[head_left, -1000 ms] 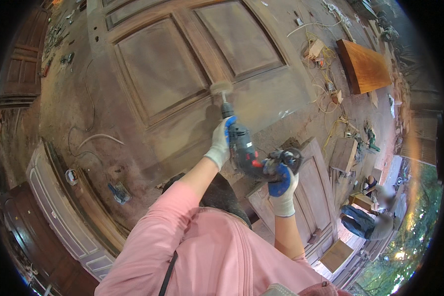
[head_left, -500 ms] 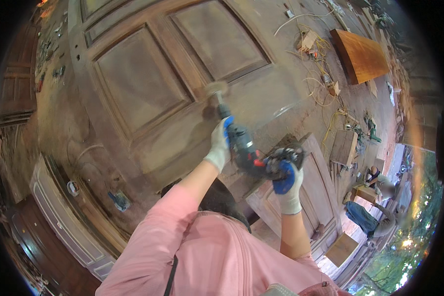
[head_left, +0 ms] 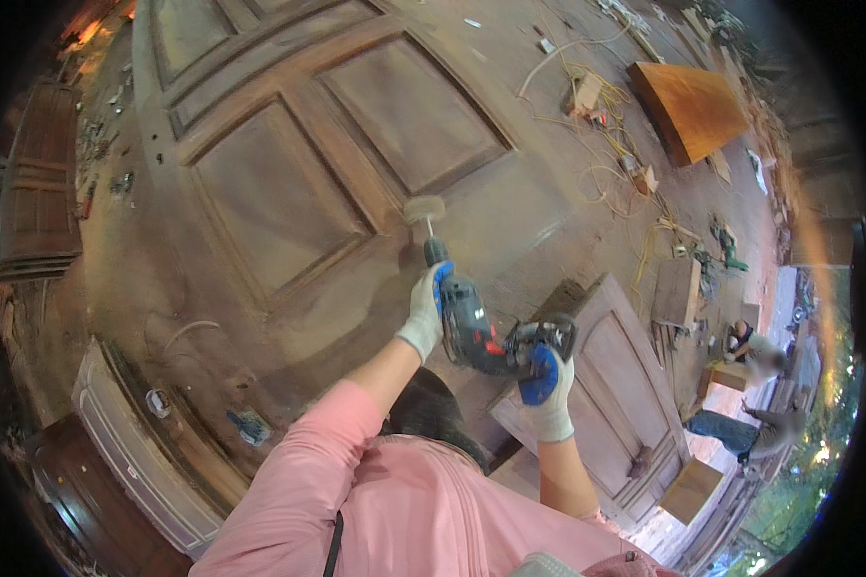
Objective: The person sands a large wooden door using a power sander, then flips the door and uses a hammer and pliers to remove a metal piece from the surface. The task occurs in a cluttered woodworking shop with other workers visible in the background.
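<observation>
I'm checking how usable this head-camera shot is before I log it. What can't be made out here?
- Head view: whether the round buffing pad touches the wooden door or is spinning; too small.
- Drill: its trigger is covered by the right hand; the front of its body by the left hand.
- Small items along the floor at left: blurred by the fisheye rim.
- Seated people at right: tiny, their work unreadable.

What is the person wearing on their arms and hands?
Both arms have pink sleeves pushed up, leaving the forearms bare. The left hand wears a whitish knit work glove with blue coating on the fingers. The right hand wears a matching glove, whitish at the cuff with a blue coated palm side.
</observation>
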A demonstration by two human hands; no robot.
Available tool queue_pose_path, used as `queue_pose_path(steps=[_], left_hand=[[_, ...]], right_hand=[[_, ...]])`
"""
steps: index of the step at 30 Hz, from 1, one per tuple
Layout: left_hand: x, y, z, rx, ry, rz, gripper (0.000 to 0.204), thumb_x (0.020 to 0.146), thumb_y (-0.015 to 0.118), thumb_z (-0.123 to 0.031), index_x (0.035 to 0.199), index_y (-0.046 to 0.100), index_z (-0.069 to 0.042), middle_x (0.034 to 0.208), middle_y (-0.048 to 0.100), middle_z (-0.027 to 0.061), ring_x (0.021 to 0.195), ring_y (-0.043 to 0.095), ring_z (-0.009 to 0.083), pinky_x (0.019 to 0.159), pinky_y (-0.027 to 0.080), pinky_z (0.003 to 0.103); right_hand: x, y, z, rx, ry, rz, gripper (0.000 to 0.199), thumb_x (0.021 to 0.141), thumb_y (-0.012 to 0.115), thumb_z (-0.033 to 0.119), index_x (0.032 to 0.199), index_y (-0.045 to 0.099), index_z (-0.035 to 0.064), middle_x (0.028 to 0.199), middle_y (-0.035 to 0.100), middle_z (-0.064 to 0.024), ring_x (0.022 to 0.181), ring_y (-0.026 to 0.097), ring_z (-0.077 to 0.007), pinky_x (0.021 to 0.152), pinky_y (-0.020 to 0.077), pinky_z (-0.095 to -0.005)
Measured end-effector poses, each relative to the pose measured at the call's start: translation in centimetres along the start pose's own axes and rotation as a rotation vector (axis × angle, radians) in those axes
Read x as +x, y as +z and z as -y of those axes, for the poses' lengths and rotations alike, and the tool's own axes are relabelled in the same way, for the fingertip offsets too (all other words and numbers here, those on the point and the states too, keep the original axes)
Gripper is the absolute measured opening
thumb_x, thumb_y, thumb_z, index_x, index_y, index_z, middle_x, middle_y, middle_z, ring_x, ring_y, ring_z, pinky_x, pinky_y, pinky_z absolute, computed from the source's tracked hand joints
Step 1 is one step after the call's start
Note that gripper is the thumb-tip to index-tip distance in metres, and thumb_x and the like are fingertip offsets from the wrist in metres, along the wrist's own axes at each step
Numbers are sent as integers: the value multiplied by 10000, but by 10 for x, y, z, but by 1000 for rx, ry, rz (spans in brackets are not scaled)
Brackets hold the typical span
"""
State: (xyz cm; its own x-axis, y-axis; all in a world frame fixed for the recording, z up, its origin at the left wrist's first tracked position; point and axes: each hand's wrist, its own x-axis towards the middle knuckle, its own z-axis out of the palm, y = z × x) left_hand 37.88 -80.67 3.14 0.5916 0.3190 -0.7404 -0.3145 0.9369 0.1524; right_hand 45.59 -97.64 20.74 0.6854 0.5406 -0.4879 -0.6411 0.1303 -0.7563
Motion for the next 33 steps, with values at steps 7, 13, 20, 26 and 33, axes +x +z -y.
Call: queue_pose_path(steps=[7,13,20,26,33], left_hand=[[-112,-86,-21,83,48,-143,241,883,687,-306,1032,656,-120,899,649,29,804,626,153,757,522,324],[-207,-168,-58,108,68,-189,213,897,682,-296,1014,656,-120,889,660,30,805,642,159,754,530,334],[-344,-263,-206,5,-48,-126,262,914,618,-385,881,634,-125,758,670,50,673,657,214,684,561,379],[-417,-362,-326,-163,310,-159,247,911,603,-387,810,607,-163,746,660,48,681,646,222,687,554,398],[-460,-375,-412,-163,504,-154,219,922,598,-366,814,609,-175,759,673,47,702,670,225,712,563,401]], right_hand=[[-97,22,-67,87,116,-76,214,779,602,34,991,575,51,896,597,-82,811,600,-244,727,515,-383],[-182,46,-138,45,157,-46,250,736,642,82,968,618,-10,859,634,-128,739,623,-260,714,534,-383],[-277,161,-258,38,264,2,346,851,615,-48,1190,565,3,1134,659,-172,993,668,-307,865,563,-426],[-291,318,-318,-67,429,451,378,901,613,-25,1273,544,-7,1195,642,-117,1075,632,-211,938,525,-340],[-289,414,-341,-93,359,578,325,873,653,59,1190,619,-7,1029,674,-76,922,647,-173,858,520,-314]])
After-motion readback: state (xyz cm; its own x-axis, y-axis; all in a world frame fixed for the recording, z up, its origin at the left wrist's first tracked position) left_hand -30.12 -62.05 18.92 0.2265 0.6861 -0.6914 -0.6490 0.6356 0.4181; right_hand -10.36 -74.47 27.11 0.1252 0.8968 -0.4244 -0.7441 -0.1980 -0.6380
